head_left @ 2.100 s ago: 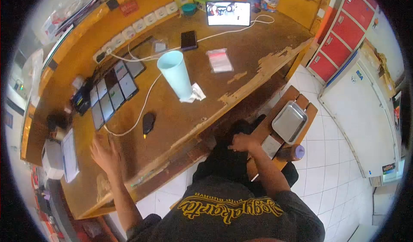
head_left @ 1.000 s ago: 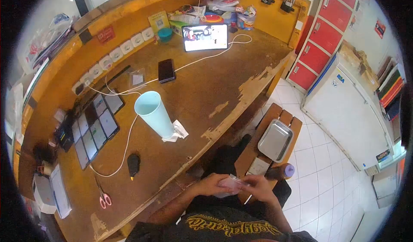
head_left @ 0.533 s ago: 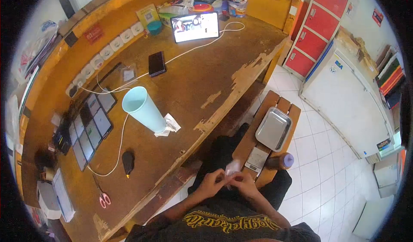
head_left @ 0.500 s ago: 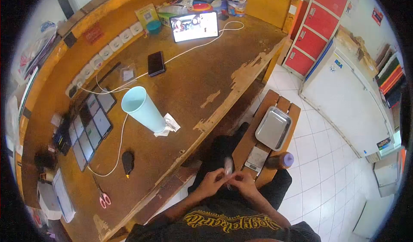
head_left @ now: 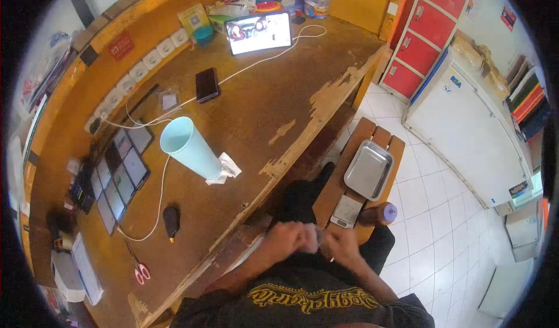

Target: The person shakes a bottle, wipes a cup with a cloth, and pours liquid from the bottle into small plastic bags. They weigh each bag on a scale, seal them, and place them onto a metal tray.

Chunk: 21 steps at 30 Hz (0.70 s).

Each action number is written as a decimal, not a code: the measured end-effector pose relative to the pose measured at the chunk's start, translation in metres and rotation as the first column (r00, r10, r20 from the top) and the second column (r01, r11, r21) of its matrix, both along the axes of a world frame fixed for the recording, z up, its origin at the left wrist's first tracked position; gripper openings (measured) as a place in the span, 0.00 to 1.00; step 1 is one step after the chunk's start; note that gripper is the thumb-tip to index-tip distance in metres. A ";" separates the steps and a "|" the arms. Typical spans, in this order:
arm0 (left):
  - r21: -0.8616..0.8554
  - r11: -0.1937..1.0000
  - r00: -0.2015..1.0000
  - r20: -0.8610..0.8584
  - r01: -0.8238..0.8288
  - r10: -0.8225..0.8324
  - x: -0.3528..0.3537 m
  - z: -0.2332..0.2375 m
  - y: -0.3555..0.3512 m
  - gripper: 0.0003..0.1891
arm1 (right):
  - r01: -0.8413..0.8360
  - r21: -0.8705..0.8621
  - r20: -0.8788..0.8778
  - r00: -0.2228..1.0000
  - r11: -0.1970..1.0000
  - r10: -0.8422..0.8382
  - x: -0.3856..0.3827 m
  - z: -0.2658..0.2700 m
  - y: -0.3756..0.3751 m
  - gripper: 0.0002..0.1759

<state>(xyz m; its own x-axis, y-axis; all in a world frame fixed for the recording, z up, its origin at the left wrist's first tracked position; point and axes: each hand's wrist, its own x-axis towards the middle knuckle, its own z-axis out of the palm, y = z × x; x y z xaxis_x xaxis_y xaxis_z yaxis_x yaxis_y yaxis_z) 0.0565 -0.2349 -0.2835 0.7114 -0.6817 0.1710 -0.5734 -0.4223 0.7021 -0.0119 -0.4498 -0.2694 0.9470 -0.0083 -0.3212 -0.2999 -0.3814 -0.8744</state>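
Above my lap, my left hand (head_left: 289, 239) is closed around a small clear, crumpled plastic item (head_left: 309, 238). A short gap to the right, my right hand (head_left: 340, 245) has its fingers bent together, blurred by motion; a tiny pale tip shows beneath them, too small to name. Just beyond my hands, a small flat scale (head_left: 347, 211) lies on a wooden stool (head_left: 331, 200), with an empty metal tray (head_left: 369, 169) behind it and a brown bottle with a purple lid (head_left: 378, 214) on its right.
On the worn wooden desk (head_left: 250, 112) stand a light blue cup (head_left: 192, 150) and a lit tablet (head_left: 259, 34). A dark phone (head_left: 207, 85), pink-handled scissors (head_left: 141, 272), a black object (head_left: 171, 222) and white cables lie there too. Red lockers (head_left: 428, 22) and a white freezer (head_left: 466, 124) stand at right.
My hands, earlier together at the clear plastic, have moved apart slightly. My right hand has shifted right, while the plastic stays at my left hand. The view has shifted slightly.
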 end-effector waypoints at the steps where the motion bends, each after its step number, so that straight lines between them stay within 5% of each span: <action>1: 0.099 0.994 0.998 -0.027 -0.053 0.055 0.006 0.007 0.002 0.08 | 0.027 -0.105 0.305 0.952 0.994 0.006 0.007 0.015 -0.008 0.14; 2: 0.101 0.993 0.998 -0.026 -0.054 0.057 0.008 0.016 0.001 0.08 | 0.026 -0.102 0.306 0.952 0.994 0.007 0.010 0.017 -0.010 0.14; 4: 0.244 0.970 1.000 -0.014 -0.008 0.012 0.003 0.047 -0.008 0.14 | 0.076 -0.394 0.401 0.911 0.916 0.097 0.007 0.021 -0.008 0.11; 5: 0.243 0.970 1.000 -0.013 -0.010 0.013 0.006 0.047 -0.011 0.14 | 0.095 -0.340 0.485 0.870 0.936 0.088 0.011 0.029 -0.008 0.07; 7: -0.141 0.981 0.982 0.109 -0.137 0.153 0.015 0.049 -0.020 0.24 | 0.103 -0.292 0.573 0.815 0.951 0.088 0.018 0.046 -0.011 0.07; 11: -0.411 0.908 0.956 0.289 0.081 0.046 0.035 0.062 -0.048 0.33 | 0.030 -0.199 0.665 0.739 0.980 0.112 0.027 0.086 -0.013 0.08; 13: -0.569 0.815 0.980 0.201 0.108 0.011 0.043 0.027 -0.057 0.39 | 0.033 -0.177 0.726 0.679 0.984 0.107 0.033 0.092 -0.012 0.07; 16: -0.612 0.789 0.989 0.140 0.042 0.055 0.046 0.021 -0.055 0.40 | 0.213 -0.228 0.744 0.668 0.950 0.029 0.039 0.115 -0.008 0.07; 21: -0.535 0.838 0.983 0.076 -0.103 0.169 0.059 0.035 -0.049 0.40 | 0.119 -0.382 0.766 0.596 0.916 0.241 0.057 0.134 -0.007 0.08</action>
<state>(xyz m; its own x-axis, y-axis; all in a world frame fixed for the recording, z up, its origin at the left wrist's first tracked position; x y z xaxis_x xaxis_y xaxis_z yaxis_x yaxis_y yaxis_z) 0.1150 -0.2837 -0.2487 0.7428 -0.3626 0.5629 -0.6284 -0.0876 0.7729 0.0446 -0.4563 -0.1353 0.8184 0.1186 0.5623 0.4701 -0.7010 -0.5363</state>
